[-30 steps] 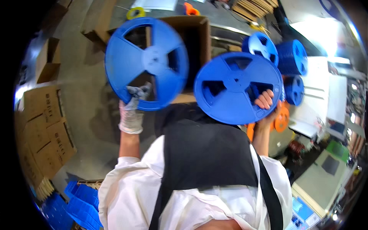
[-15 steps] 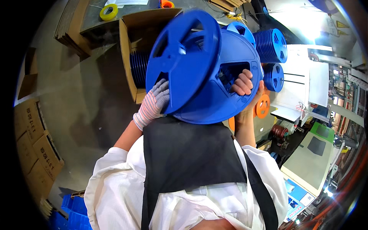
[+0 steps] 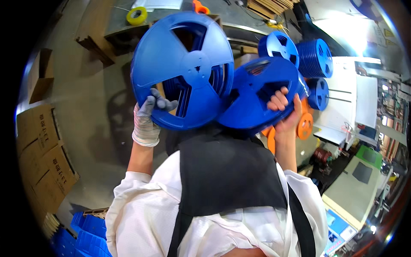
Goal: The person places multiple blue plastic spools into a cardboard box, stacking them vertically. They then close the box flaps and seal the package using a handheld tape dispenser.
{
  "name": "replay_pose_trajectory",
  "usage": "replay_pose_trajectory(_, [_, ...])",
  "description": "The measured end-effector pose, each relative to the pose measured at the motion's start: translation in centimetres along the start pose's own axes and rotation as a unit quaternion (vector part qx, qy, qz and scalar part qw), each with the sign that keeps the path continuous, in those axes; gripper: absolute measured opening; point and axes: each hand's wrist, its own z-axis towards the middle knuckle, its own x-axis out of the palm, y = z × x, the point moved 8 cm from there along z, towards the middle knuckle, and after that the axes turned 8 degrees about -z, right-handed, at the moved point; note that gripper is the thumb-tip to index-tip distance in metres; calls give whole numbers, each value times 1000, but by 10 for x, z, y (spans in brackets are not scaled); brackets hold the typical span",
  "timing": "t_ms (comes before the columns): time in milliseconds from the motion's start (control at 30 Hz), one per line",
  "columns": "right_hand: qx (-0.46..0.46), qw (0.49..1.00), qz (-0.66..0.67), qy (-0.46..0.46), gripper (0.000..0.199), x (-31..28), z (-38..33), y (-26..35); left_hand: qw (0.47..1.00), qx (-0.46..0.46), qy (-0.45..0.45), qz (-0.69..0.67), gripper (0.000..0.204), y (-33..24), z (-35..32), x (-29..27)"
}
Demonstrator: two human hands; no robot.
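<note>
- Nearest the camera, at the bottom of the view, is the person's own chest in a white coat (image 3: 141, 214) with a black apron (image 3: 227, 175) over it; both forearms rise from it.
- The left hand (image 3: 147, 118) wears a pale grey glove. Its fingers curl over the lower left rim of a big blue reel (image 3: 182, 70) and into one of its cut-out windows, so it is clenched on that reel and holds it up almost face-on.
- The right hand (image 3: 284, 109) is bare. Its fingers hook through a window of a second blue reel (image 3: 257, 96), gripping it from the right side; this reel is tilted flatter.
- The two reels sit side by side at chest height, the left one overlapping the edge of the right one.
- Just behind the right hand are orange reels (image 3: 305, 126).
- Farther right, more blue reels (image 3: 314, 58) stand stacked beside a white table (image 3: 346, 107).
- To the left, on the grey floor (image 3: 90, 111), lie brown cardboard boxes (image 3: 40, 150); blue crates (image 3: 81, 233) show at the lower left.
- Farthest off, at the top, a yellow tape roll (image 3: 137, 16) rests on a dark bench.
</note>
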Motion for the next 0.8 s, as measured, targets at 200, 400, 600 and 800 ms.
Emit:
replay_pose_trajectory(200, [-32,999,-1,30,29,-14,-34,11,990,80,-8,-120,17,-28,-13,-55])
replay_pose_trajectory(400, [-54,997,-4,59,27,-7,-40,14,989,55,49,-132,17,-28,-25,-58])
replay_pose_trajectory(600, [-52,995,60,61,24,6,-29,15,989,63,82,103,32,-3,-21,-19])
replay_pose_trajectory(800, [-23,986,127,103,28,30,-22,14,829,50,107,547,63,70,-15,8])
